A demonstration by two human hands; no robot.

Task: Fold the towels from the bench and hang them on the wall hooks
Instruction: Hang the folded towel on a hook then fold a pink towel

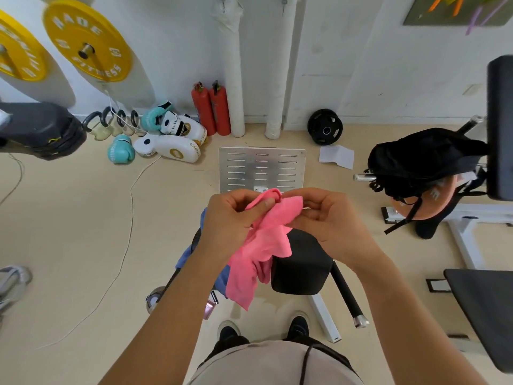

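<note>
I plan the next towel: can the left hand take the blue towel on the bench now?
Probably not yet: the left hand grips the pink towel, which hangs over the blue towel.

At ten o'clock we see two yellow weight plates [88, 40] on the wall. Below them lie boxing gloves [169, 140], with two red fire extinguishers [211, 109] just beside. At twelve o'clock sits a slotted metal plate [261, 168]; at two o'clock, a black backpack [422, 159] and a black weight plate [324, 129].
</note>
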